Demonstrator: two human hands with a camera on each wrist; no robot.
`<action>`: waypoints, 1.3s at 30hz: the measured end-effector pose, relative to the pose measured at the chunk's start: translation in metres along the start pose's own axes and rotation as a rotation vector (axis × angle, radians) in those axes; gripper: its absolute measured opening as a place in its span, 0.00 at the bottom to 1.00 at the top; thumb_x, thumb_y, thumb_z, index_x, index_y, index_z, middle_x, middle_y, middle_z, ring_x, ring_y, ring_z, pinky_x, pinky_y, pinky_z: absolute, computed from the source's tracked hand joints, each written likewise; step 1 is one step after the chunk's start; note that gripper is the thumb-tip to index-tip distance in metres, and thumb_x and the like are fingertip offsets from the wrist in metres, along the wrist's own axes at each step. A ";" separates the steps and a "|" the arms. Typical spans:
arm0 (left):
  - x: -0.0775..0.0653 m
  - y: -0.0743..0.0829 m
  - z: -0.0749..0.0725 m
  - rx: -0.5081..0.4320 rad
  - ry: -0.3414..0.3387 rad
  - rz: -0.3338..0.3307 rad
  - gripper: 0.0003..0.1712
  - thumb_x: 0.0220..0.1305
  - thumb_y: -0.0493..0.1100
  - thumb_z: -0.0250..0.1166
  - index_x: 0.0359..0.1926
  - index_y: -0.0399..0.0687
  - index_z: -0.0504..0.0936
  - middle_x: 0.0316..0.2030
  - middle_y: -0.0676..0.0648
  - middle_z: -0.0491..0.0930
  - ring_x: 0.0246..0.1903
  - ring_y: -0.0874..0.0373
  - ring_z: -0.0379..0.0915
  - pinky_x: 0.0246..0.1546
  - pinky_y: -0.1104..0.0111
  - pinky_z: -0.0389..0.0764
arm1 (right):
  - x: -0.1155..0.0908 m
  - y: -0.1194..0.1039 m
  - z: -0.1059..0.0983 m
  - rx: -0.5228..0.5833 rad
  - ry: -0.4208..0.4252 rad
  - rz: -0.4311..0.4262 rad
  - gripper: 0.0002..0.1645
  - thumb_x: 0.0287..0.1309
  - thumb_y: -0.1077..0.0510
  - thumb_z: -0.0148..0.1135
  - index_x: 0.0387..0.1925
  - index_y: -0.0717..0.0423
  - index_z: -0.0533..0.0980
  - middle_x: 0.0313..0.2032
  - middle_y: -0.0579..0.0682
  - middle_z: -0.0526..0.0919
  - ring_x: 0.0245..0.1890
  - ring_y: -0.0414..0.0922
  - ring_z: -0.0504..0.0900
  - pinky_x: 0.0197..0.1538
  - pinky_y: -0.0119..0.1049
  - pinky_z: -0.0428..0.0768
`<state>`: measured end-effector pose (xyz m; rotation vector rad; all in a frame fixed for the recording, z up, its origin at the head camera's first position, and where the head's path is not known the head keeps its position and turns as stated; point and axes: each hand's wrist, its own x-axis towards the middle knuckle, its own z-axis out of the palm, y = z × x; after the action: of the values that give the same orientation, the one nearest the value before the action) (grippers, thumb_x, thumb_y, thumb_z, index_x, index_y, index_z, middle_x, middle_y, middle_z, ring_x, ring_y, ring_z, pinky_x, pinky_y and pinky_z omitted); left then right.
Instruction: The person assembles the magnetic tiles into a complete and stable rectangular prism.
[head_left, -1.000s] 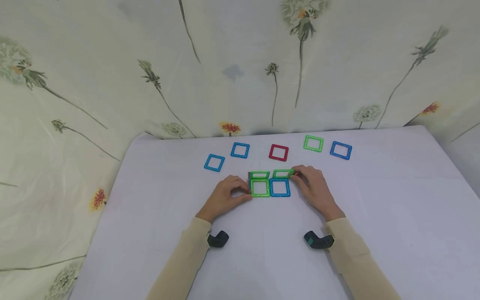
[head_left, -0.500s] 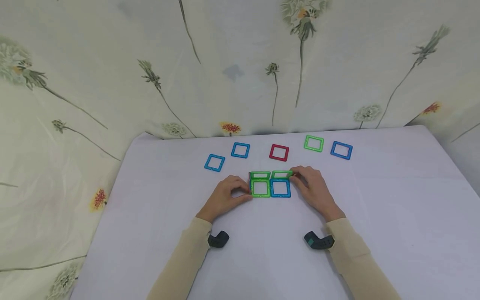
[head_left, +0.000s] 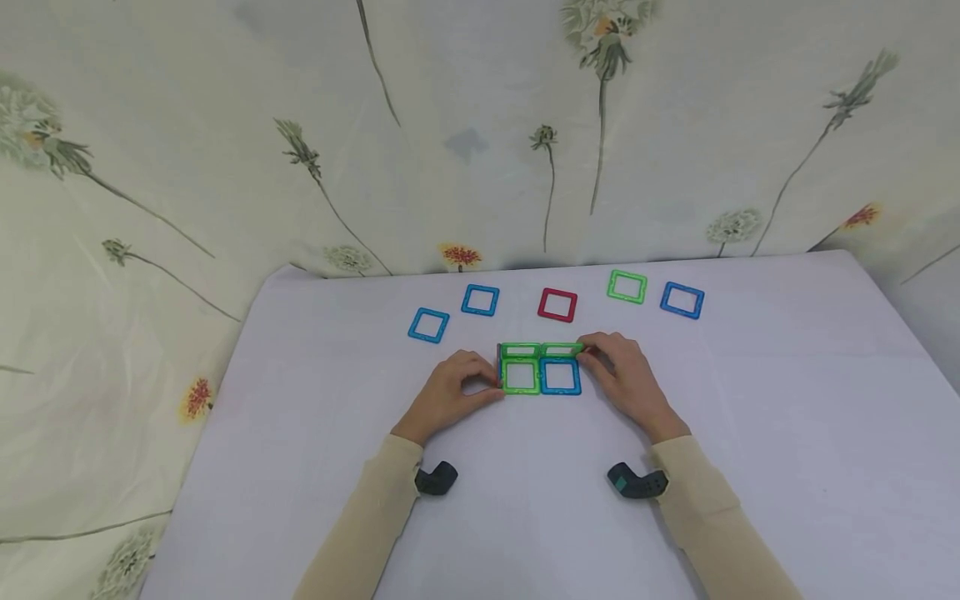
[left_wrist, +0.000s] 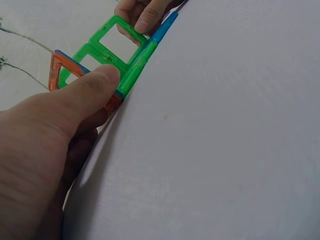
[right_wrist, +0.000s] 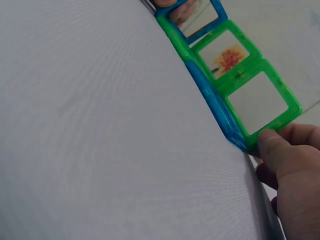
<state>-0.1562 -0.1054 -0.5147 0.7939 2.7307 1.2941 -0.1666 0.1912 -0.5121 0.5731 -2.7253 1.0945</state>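
Several square magnetic tiles with open middles form a small joined build. A green tile [head_left: 521,392] and a blue tile [head_left: 561,392] lie flat side by side. Behind the flat green one stands an upright green tile [head_left: 521,357]. My right hand [head_left: 628,375] pinches the right side of a second upright green tile [right_wrist: 285,89], which stands on the back edge of the flat blue one and meets its green neighbour. At the left end, my left hand [head_left: 448,393] pinches an upright orange-and-blue tile [left_wrist: 75,64] between thumb and fingers; those fingers are partly hidden.
Loose square tiles lie flat behind the build: a light blue one [head_left: 415,335], another light blue one [head_left: 478,312], a red one [head_left: 557,318], a light green one [head_left: 626,299] and a darker blue one [head_left: 681,314]. A flowered cloth [head_left: 420,192] rises behind the white tabletop [head_left: 525,517].
My right hand has moved slightly left with its upright green tile, closing the gap to the other upright green tile. The left hand has stayed in place.
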 end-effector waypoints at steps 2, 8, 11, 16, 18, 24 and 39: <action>0.000 0.000 0.000 -0.004 -0.001 0.003 0.09 0.53 0.50 0.71 0.37 0.60 0.83 0.38 0.63 0.79 0.44 0.70 0.70 0.50 0.71 0.75 | 0.000 0.000 0.000 0.002 0.003 -0.010 0.14 0.61 0.58 0.60 0.49 0.49 0.74 0.43 0.48 0.82 0.43 0.43 0.72 0.52 0.46 0.66; 0.001 -0.001 0.001 0.002 -0.008 0.003 0.09 0.54 0.50 0.71 0.37 0.61 0.82 0.38 0.64 0.79 0.44 0.72 0.69 0.51 0.72 0.74 | 0.000 0.004 0.002 0.004 0.018 -0.031 0.14 0.61 0.59 0.61 0.49 0.49 0.75 0.42 0.47 0.82 0.42 0.42 0.72 0.51 0.44 0.66; 0.001 -0.001 0.001 0.010 -0.011 -0.001 0.09 0.54 0.50 0.70 0.37 0.62 0.82 0.38 0.64 0.78 0.45 0.72 0.69 0.51 0.72 0.74 | 0.000 0.006 0.002 0.006 0.018 -0.031 0.15 0.61 0.58 0.61 0.49 0.49 0.74 0.42 0.47 0.82 0.42 0.43 0.72 0.51 0.45 0.65; 0.001 -0.001 0.000 0.013 -0.011 0.008 0.09 0.54 0.50 0.71 0.37 0.61 0.82 0.38 0.63 0.79 0.45 0.71 0.70 0.51 0.71 0.74 | 0.000 0.006 0.003 0.005 0.013 -0.013 0.15 0.62 0.57 0.59 0.51 0.49 0.74 0.43 0.47 0.82 0.43 0.43 0.72 0.51 0.45 0.65; 0.002 -0.001 0.000 0.015 -0.011 0.010 0.09 0.54 0.50 0.71 0.37 0.61 0.82 0.38 0.62 0.79 0.45 0.70 0.70 0.51 0.71 0.75 | 0.000 0.006 0.003 0.005 0.011 -0.010 0.15 0.62 0.57 0.59 0.51 0.49 0.74 0.43 0.47 0.81 0.44 0.44 0.72 0.51 0.46 0.66; 0.002 -0.001 0.000 0.020 -0.012 0.006 0.09 0.54 0.50 0.70 0.37 0.61 0.82 0.38 0.63 0.79 0.45 0.72 0.69 0.51 0.72 0.74 | 0.001 0.004 0.003 0.015 0.008 0.004 0.15 0.62 0.57 0.59 0.50 0.49 0.74 0.43 0.48 0.81 0.44 0.44 0.71 0.51 0.46 0.66; 0.000 -0.001 0.001 0.025 -0.011 -0.001 0.09 0.53 0.50 0.71 0.37 0.61 0.82 0.37 0.63 0.79 0.44 0.72 0.69 0.51 0.72 0.74 | 0.000 0.004 0.005 0.021 0.001 0.037 0.15 0.63 0.55 0.58 0.51 0.50 0.74 0.44 0.49 0.81 0.46 0.45 0.72 0.53 0.47 0.66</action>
<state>-0.1567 -0.1050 -0.5157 0.7988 2.7432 1.2538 -0.1682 0.1901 -0.5179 0.5271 -2.7372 1.1336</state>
